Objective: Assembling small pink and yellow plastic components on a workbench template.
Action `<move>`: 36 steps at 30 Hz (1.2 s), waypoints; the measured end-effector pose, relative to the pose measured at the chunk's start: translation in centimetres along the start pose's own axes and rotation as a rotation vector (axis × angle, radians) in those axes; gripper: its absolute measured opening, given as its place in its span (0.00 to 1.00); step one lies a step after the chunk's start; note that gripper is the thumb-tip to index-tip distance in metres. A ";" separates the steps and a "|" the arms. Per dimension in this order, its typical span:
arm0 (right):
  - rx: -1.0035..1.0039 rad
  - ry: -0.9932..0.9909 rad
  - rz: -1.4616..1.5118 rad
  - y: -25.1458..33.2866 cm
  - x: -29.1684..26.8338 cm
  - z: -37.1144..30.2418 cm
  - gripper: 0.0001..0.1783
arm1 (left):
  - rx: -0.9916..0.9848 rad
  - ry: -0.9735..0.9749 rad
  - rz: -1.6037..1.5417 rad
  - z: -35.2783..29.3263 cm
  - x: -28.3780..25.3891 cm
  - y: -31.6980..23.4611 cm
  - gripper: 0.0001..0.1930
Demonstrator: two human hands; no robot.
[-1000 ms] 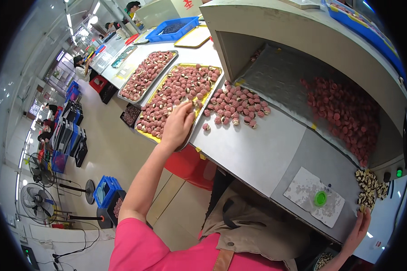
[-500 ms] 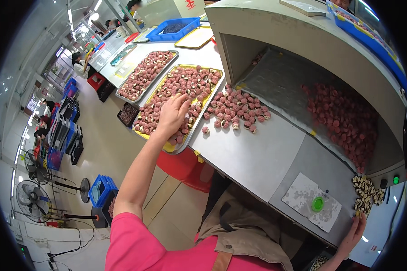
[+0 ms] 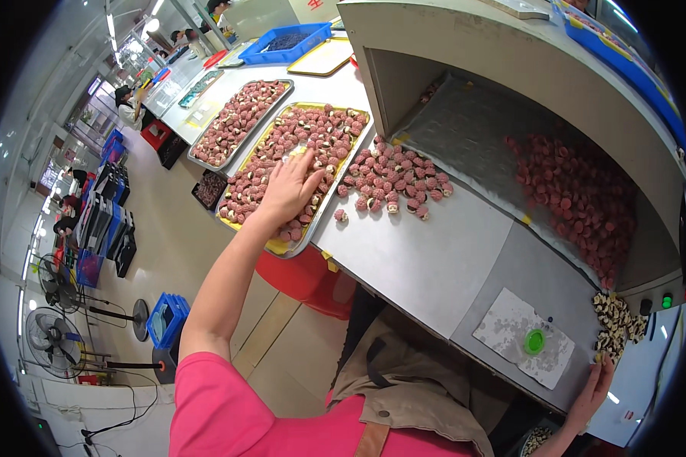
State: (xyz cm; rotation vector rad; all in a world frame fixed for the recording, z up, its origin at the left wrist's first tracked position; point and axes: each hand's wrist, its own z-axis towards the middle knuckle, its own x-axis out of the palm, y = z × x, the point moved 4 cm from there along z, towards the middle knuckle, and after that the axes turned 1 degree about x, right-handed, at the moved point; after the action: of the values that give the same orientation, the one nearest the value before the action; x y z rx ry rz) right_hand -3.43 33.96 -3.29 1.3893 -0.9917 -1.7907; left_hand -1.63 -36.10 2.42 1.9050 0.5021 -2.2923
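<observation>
My left hand rests over a yellow-lined metal tray heaped with small bumpy pink pieces. Its fingers are stretched out and the thumb is apart; the palm side is hidden. Beside this tray, on the bench, lies a loose pile of similar pink pieces, some showing cream and dark sides. Far to the right, my right hand is at the near edge of a heap of small cream-and-dark pieces. Its fingertips are close together; whatever is between them is too small to make out.
A second metal tray of pink pieces stands left of the first. Under the hooded grey housing lie many red pieces. A green round cap sits on a spotted white sheet. A red stool stands below the bench.
My left hand's fingers, curled before, are now straighter and reach farther over the tray. My right hand stays by the cream-and-dark heap. The whole view has shifted slightly.
</observation>
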 end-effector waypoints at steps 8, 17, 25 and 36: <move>0.055 -0.065 0.005 1.0 0.2 0.3 0.17 | 0.023 -0.067 0.054 2.7 0.2 -1.3 0.28; 0.079 -0.014 -0.029 2.6 -0.2 -0.3 0.15 | 0.712 -0.140 -0.502 5.7 4.3 -29.5 0.16; 0.029 0.002 -0.089 4.6 0.1 2.1 0.12 | 0.562 -0.105 -0.665 10.0 9.5 -34.8 0.14; -0.597 -0.005 -0.691 8.0 4.5 9.1 0.08 | 0.101 0.270 -1.397 0.2 5.2 -33.6 0.14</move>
State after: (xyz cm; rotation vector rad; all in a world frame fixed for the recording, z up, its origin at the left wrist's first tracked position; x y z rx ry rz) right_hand -12.89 27.71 2.87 1.4024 0.0927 -2.3083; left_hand -12.90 -4.06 3.31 2.2269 2.3924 -2.5820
